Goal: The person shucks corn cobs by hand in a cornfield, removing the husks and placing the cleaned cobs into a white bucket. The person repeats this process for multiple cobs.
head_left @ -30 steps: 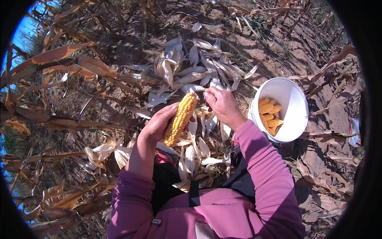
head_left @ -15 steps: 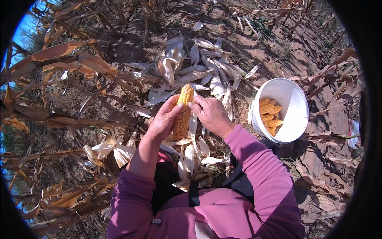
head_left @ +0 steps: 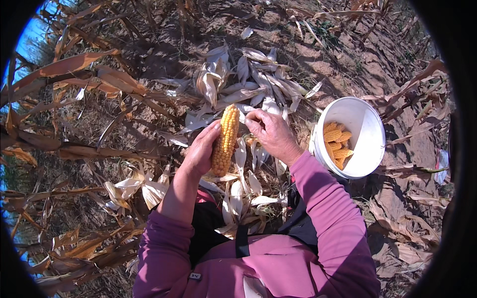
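Left-hand grip (head_left: pixel 201 150) closes around a bare corn cob (head_left: pixel 226 141); just right of it, the right hand (head_left: pixel 271 133) curls its fingers, their hold unclear. Cleaning seems underway; further plucking calls for a steady cob.

1. I'm outdoors; brn soil (head_left: pixel 318 62) underfoot, rough & clumpy.
2. Dry corn stalks (head_left: pixel 74 150), tan-brn, crowd L side; curled dry leaves (head_left: pixel 431 69) on R.
3. Sm. green weeds (head_left: pixel 325 37) ahead, R of ctr.
4. Blue sky (head_left: pixel 27 42) peeks thru, far L.
5. Light: direct sun, v. harsh; soil part lit, part shaded.
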`<state>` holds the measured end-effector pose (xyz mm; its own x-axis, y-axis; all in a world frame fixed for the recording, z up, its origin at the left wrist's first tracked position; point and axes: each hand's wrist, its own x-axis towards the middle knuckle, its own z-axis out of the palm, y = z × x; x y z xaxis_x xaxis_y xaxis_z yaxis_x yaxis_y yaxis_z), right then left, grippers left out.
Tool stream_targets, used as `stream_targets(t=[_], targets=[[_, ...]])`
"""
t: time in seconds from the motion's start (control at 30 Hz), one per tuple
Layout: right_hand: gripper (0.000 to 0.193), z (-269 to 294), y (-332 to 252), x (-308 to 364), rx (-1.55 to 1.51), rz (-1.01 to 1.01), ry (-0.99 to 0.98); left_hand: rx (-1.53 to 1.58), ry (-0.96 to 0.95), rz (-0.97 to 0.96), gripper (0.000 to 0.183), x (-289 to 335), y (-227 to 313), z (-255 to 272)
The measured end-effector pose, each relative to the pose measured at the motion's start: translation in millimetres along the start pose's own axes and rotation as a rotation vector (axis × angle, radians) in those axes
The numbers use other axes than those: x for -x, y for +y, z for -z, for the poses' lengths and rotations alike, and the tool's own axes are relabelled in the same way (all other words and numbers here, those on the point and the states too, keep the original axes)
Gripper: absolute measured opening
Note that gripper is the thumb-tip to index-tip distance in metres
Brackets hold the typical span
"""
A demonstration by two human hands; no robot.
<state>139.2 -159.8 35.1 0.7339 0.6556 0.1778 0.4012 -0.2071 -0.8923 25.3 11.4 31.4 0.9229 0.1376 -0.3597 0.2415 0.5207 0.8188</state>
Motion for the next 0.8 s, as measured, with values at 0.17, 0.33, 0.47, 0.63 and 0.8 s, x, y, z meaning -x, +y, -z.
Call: stream_targets(t=[0.17, 0.33, 0.47, 0.63, 0.8], targets=[[0.022, 2, -4, -2, 0.2, -0.04, -0.156, -0.001, 0.022, -0.032, 0.041, 0, -3, -2], [0.031, -7, 13, 6, 0.021, -0.017, -0.137, 0.112, 0.025, -0.081, 0.04, -5, -4, -1], [0.042, -10, 7, 4, 0.0, -0.089, -0.228, 0.173, 0.039, -0.092, 0.038, -4, -1, 2], [0.038, -17, -6, 7, 0.01, -0.03, -0.26, 0.178, -0.023, -0.067, 0.041, -3, -3, 2], [0.017, -10, -5, 2, -0.055, 0.046, -0.001, 0.137, 0.022, -0.088, 0.039, -4, -3, 0]])
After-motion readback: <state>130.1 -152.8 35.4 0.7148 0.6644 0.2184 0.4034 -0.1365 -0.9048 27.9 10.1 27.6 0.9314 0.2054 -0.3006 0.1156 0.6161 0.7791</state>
